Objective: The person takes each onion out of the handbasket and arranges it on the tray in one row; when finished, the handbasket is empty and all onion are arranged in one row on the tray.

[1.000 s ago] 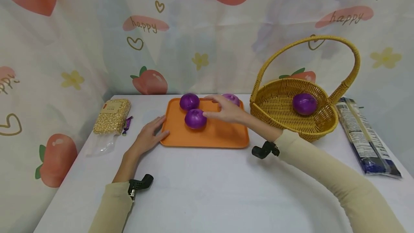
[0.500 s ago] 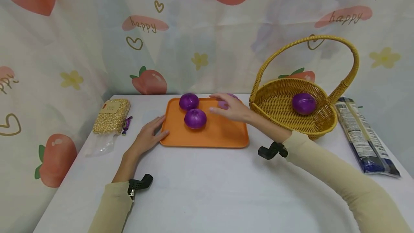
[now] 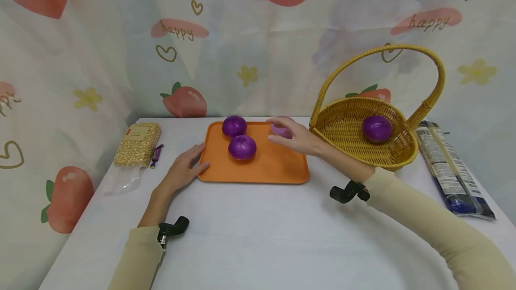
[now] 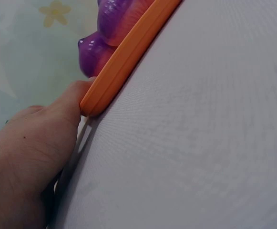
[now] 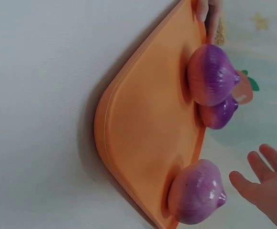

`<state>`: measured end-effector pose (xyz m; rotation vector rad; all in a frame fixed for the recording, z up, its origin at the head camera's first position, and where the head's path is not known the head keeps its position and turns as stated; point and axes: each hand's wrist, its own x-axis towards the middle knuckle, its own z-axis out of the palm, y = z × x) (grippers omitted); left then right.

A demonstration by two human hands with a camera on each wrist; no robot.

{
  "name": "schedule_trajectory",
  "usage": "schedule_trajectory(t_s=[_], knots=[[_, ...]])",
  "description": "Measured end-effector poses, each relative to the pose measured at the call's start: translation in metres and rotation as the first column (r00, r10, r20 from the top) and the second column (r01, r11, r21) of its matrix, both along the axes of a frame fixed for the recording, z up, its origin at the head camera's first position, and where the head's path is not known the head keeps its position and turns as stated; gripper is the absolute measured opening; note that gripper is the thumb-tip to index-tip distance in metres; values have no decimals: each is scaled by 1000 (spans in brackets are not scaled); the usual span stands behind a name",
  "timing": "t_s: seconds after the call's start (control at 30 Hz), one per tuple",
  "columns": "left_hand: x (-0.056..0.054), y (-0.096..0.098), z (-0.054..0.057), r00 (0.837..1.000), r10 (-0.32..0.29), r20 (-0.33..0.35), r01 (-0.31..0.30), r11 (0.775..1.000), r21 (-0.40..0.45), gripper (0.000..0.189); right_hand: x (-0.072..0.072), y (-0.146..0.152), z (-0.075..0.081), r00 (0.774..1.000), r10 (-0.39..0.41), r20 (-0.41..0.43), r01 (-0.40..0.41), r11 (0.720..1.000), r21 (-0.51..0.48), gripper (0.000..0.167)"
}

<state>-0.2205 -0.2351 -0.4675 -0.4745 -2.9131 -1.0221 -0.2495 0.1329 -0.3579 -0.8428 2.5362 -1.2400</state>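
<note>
On an orange tray [image 3: 278, 169] sit two dark purple onions, a front one [image 3: 242, 147] and a rear one [image 3: 234, 126]. A paler purple onion [image 5: 198, 192] lies toward the tray's back right, partly hidden by a hand in the head view. My right hand [image 3: 296, 138] is over that paler onion with fingers spread; the right wrist view shows a gap between them. My left hand [image 3: 183, 167] rests against the tray's left edge, fingers fairly straight and thumb at the rim. Another dark purple onion [image 3: 377, 129] lies inside the wicker basket [image 3: 338, 140].
The basket's tall handle [image 3: 387, 48] arches up right of the tray. Beyond it lies a blue and silver packet [image 3: 453, 169]. At far left are a bag of yellow grains [image 3: 138, 144] and a small purple wrapped candy [image 3: 156, 155]. A printed curtain [image 3: 250, 39] hangs behind the table.
My right hand has moved right, away from the two dark onions and over the paler one. My left hand has stayed at the tray's edge.
</note>
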Motion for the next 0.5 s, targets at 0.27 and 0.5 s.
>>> schedule_trajectory(t_s=[0.27,0.5], knots=[[0,1,0,1000,-4,-5,4,1000,11,68,14,14,8,1000,-14,-4,14,1000,22,56],[1,0,2,1000,-10,-17,10,1000,9,68,26,34,15,1000,-29,2,29,999,14,55]])
